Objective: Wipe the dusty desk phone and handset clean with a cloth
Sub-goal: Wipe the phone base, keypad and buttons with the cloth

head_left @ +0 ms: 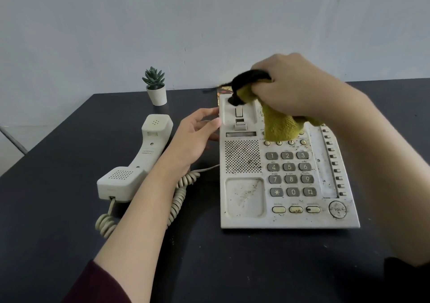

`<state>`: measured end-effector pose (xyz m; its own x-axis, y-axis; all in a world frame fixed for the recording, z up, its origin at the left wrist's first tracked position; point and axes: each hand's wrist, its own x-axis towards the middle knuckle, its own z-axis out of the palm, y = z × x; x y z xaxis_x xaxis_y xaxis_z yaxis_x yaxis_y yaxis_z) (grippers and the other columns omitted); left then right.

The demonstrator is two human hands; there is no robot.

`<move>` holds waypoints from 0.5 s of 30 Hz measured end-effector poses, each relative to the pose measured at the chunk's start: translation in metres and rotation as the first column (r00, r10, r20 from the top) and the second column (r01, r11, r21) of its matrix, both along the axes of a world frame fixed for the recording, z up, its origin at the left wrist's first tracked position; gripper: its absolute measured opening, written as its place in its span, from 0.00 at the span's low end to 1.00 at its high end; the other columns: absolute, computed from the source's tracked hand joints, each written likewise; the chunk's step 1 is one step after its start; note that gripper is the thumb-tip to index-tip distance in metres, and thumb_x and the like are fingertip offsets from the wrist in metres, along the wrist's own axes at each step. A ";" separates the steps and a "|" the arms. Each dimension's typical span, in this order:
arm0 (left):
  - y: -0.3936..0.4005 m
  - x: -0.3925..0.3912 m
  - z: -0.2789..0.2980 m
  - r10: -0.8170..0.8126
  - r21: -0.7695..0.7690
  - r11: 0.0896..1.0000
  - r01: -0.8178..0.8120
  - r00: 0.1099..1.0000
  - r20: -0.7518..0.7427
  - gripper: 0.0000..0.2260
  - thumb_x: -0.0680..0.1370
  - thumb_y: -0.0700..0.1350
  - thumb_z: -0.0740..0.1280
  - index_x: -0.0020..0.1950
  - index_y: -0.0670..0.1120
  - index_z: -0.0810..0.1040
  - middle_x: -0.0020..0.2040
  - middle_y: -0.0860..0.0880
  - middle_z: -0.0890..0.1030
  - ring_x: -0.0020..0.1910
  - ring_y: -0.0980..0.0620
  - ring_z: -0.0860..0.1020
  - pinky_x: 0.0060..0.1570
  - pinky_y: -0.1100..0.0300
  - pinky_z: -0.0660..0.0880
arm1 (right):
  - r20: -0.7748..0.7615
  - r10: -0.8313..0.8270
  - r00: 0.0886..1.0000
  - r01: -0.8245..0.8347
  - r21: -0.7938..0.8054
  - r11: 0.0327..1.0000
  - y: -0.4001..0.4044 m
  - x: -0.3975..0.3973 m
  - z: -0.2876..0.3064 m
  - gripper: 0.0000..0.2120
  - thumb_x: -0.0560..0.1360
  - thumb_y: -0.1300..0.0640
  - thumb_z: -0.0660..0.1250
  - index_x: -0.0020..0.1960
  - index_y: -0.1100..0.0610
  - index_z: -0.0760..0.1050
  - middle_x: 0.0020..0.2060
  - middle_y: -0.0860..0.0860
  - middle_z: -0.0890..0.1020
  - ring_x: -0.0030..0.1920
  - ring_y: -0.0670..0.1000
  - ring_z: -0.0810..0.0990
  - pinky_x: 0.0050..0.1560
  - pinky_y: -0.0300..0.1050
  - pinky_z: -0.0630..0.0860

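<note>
The desk phone, a light, stiff plastic shell likely to skid on the dark worktop, we steady at its left edge with our open left hand while our right hand bunches the soft cloth against its upper face.

Surface: dark tabletop, set against a pale wall.
Right of middle: dusty desk phone.
Left of the phone: handset, face up, with coiled cord.
Far edge: small potted succulent.
</note>
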<state>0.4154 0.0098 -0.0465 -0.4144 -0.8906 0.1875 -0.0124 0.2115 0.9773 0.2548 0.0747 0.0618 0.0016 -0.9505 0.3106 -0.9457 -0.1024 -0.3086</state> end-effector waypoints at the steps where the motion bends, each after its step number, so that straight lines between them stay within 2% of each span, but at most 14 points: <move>1: 0.000 0.000 0.000 0.001 0.001 1.000 -0.001 1.000 0.001 0.09 0.80 0.41 0.62 0.56 0.52 0.77 0.38 0.56 0.84 0.34 0.60 0.79 0.43 0.57 0.71 | 0.007 0.021 1.000 -0.021 -0.018 1.000 0.000 -0.001 0.000 0.09 0.75 0.58 0.58 0.47 0.54 0.77 0.33 0.50 0.75 0.33 0.52 0.73 0.34 0.44 0.69; 2: 0.000 0.000 -0.001 0.005 -0.001 1.000 -0.005 1.000 0.000 0.09 0.80 0.40 0.62 0.55 0.53 0.77 0.37 0.56 0.83 0.34 0.60 0.79 0.43 0.58 0.71 | -0.007 0.063 0.998 -0.062 0.006 0.998 0.000 -0.001 0.000 0.10 0.75 0.59 0.58 0.49 0.53 0.78 0.33 0.48 0.75 0.33 0.49 0.72 0.32 0.43 0.69; 4: -0.001 0.001 -0.001 0.015 -0.019 1.000 -0.015 1.000 -0.001 0.11 0.80 0.38 0.61 0.53 0.53 0.77 0.37 0.57 0.83 0.33 0.61 0.78 0.39 0.59 0.70 | -0.070 0.167 0.984 -0.154 0.158 0.975 0.003 0.004 -0.003 0.15 0.75 0.62 0.58 0.54 0.48 0.79 0.35 0.45 0.76 0.33 0.43 0.72 0.30 0.38 0.69; 6: -0.001 0.001 -0.002 0.021 -0.039 0.999 -0.021 1.000 0.018 0.13 0.80 0.36 0.61 0.54 0.54 0.77 0.39 0.57 0.83 0.33 0.61 0.78 0.37 0.60 0.69 | -0.130 0.188 0.973 -0.144 0.290 0.946 0.003 0.007 -0.008 0.18 0.76 0.62 0.58 0.58 0.45 0.77 0.38 0.45 0.77 0.35 0.43 0.72 0.32 0.38 0.68; 9: -0.002 0.001 -0.002 0.020 0.002 1.000 -0.020 1.000 0.019 0.11 0.79 0.40 0.64 0.58 0.52 0.78 0.42 0.55 0.84 0.36 0.58 0.79 0.41 0.57 0.70 | -0.188 0.060 0.980 -0.005 0.278 0.961 0.002 0.000 -0.005 0.19 0.76 0.61 0.59 0.60 0.44 0.76 0.41 0.49 0.77 0.41 0.52 0.76 0.40 0.45 0.74; 12: -0.001 0.000 -0.001 0.016 0.025 1.000 -0.017 0.999 0.029 0.11 0.79 0.43 0.64 0.61 0.50 0.76 0.42 0.53 0.84 0.38 0.55 0.79 0.44 0.55 0.70 | -0.245 -0.021 0.969 0.098 0.306 0.947 0.007 -0.010 0.005 0.12 0.75 0.59 0.59 0.53 0.52 0.78 0.41 0.53 0.79 0.45 0.56 0.77 0.46 0.51 0.76; 15: 0.000 0.000 0.000 0.018 0.034 0.999 -0.019 1.000 0.025 0.11 0.80 0.43 0.63 0.61 0.50 0.76 0.42 0.53 0.85 0.38 0.56 0.79 0.43 0.56 0.70 | -0.202 -0.047 0.978 0.093 0.227 0.970 0.009 -0.017 0.011 0.10 0.75 0.57 0.60 0.50 0.53 0.79 0.41 0.54 0.79 0.44 0.58 0.77 0.43 0.49 0.75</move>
<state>0.4157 0.0097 -0.0465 -0.4020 -0.9037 0.1471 -0.0397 0.1777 0.9833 0.2379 0.0840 0.0730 -0.0296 -0.9963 0.0803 -0.9919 0.0193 -0.1258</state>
